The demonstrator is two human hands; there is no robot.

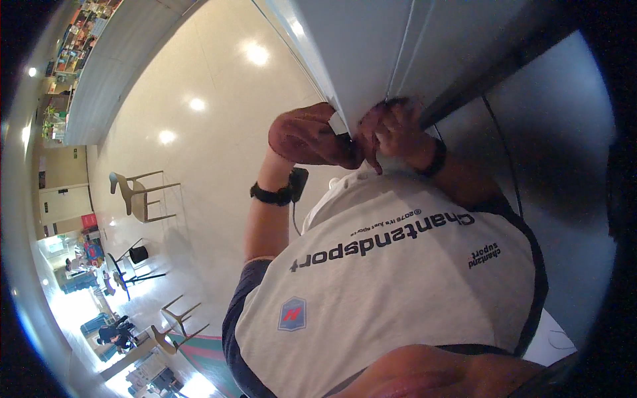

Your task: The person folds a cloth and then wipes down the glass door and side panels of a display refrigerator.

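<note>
My left hand is curled at the near edge of a tall white panel. It looks dark reddish brown; whether a cloth or glove covers it is unclear. A small white piece and a black part show beside its fingers. Close on the right, my right hand has bent fingers against the panel's lower end, partly in shadow. What lies between the two hands is hidden. Black bands circle both wrists, and a black device with a cable is at the left one.
A wooden chair stands on the pale floor to the left. Farther off are a small round table and more chairs. A long grey counter runs along the upper left. A dark cable hangs at the right.
</note>
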